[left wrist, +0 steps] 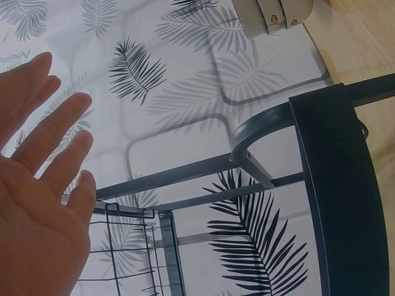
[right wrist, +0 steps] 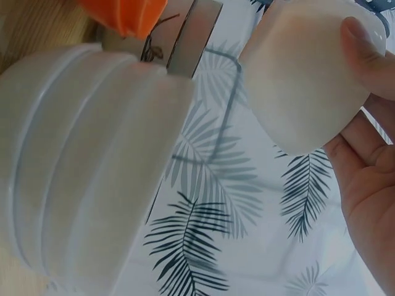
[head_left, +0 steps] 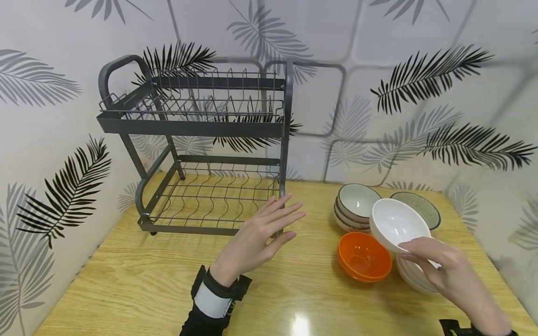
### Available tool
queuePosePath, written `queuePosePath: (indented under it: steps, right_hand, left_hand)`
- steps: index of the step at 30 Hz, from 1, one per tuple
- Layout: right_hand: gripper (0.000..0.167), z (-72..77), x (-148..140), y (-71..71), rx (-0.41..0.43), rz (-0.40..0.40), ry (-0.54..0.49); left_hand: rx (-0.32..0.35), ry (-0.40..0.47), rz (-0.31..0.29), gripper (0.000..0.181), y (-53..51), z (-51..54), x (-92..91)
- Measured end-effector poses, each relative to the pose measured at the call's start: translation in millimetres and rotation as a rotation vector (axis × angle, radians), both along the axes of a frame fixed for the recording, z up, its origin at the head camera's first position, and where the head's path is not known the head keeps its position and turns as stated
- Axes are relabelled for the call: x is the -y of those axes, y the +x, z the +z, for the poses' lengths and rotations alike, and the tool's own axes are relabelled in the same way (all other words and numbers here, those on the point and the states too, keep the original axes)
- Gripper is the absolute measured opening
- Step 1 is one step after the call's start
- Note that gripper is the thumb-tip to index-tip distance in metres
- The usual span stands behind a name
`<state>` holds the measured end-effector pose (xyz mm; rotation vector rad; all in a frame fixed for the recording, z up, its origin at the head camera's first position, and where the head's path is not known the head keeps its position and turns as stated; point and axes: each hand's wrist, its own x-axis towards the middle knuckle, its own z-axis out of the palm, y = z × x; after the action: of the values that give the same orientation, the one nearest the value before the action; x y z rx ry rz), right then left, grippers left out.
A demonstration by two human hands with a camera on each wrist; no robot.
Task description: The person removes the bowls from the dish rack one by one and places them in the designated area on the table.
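Note:
My right hand pinches a white bowl by its near rim, holding it tilted above a stack of white bowls. The right wrist view shows the thumb on the wall of the held bowl, apart from the stacked bowls. Left of that stack sit nested orange bowls. My left hand is raised in front of the dark two-tier dish rack, near its right front post. Its fingers are extended and nothing is in it. The left wrist view shows these straight fingers beside the rack's frame.
Behind the orange bowls stands a stack of dark-rimmed bowls. A speckled dark-rimmed dish lies at the back right, partly hidden by the held bowl. The wooden table meets a leaf-patterned wall covering at the back and sides.

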<state>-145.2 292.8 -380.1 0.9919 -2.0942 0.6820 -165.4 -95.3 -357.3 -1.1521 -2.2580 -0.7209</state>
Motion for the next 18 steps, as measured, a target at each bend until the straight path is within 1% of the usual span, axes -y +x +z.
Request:
queuePosePath:
  steps: [2, 4, 8, 12, 18]
  right_hand:
    - [0.050, -0.2, -4.3, 2.8, 0.004, -0.013, -0.003]
    - [0.049, -1.9, -8.1, 4.2, -0.010, -0.001, -0.025]
    - [0.049, -5.0, -15.2, 8.6, -0.006, -0.002, -0.057]
    - [0.049, -7.1, -21.7, 12.2, -0.033, 0.011, -0.079]
    - [0.047, -10.3, -32.7, 17.2, -0.052, 0.005, -0.061]
  left_hand:
    - [0.005, 0.000, 0.001, 0.044, 0.8, 0.8, 0.0]
    - [0.007, -0.002, 0.005, 0.044, 0.9, 0.8, 0.0]
    - [0.010, -0.002, 0.007, 0.044, 1.2, 0.7, -0.2]
    - [0.012, -0.004, 0.004, 0.044, 1.5, 0.4, -0.3]
    - [0.009, -0.003, 0.006, 0.044, 1.5, 0.2, -0.6]
